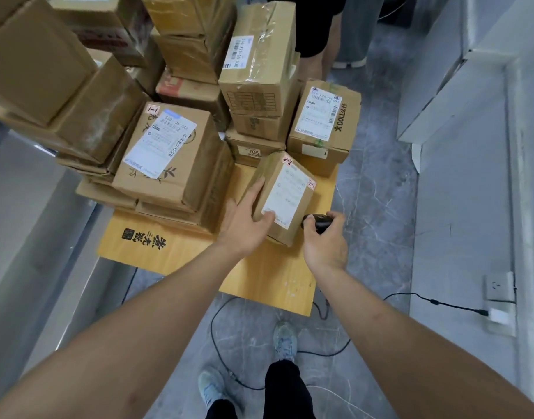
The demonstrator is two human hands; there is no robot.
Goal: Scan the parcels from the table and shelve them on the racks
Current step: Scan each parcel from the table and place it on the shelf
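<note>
A small cardboard parcel [285,192] with a white label and red-marked stickers lies tilted on the yellow wooden table [175,252]. My left hand [244,222] grips its near left corner, fingers along the side and thumb on the label's lower edge. My right hand [323,243] holds a black handheld scanner [317,222] just right of the parcel's near end, pointing toward the label. Behind them, several more cardboard parcels are piled on the table, among them a large one with a shipping label [166,155] and one printed DOLL [324,124].
Another person's legs [314,34] stand beyond the pile. Black cables [217,337] run over the grey floor under the table, near my feet. A wall socket with a plug [498,316] sits low on the right. Grey rack surfaces flank both sides.
</note>
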